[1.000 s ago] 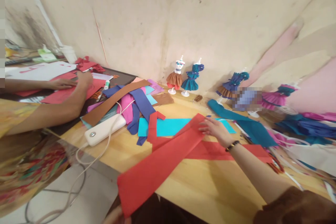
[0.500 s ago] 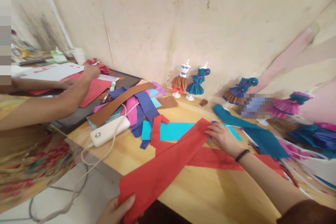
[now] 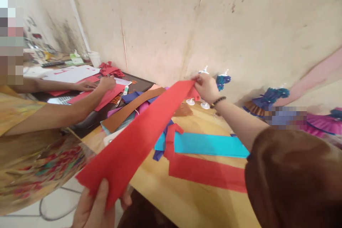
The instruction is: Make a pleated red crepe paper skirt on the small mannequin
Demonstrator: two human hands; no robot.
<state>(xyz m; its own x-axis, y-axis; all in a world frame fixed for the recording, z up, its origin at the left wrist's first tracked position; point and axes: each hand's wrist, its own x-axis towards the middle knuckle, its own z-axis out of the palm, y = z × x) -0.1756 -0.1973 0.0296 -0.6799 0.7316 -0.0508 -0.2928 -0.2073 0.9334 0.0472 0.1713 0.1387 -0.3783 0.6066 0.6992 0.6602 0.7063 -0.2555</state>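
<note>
A long red strip (image 3: 139, 139), like crepe paper or fabric, stretches diagonally between my two hands above the table. My left hand (image 3: 100, 203) grips its near end at the bottom, thumb on top. Its far end is pinched in my right hand (image 3: 205, 87), which is raised near the wall and wears a dark beaded bracelet. Under the held strip, another red strip (image 3: 208, 172) lies on the wooden table (image 3: 187, 199), beside a turquoise strip (image 3: 211, 144). My right sleeve covers part of both.
At left, a co-worker's hands (image 3: 105, 83) work over red sheets on a dark board. Piled strips, including a brown one (image 3: 125, 112), lie between us. Small dress forms (image 3: 269, 99) with ruffled outfits stand along the wall. A cable (image 3: 42, 210) loops on the floor.
Both my hands have lifted the red strip higher off the table, my right hand toward the wall and my left hand leftward. The view has shifted somewhat.
</note>
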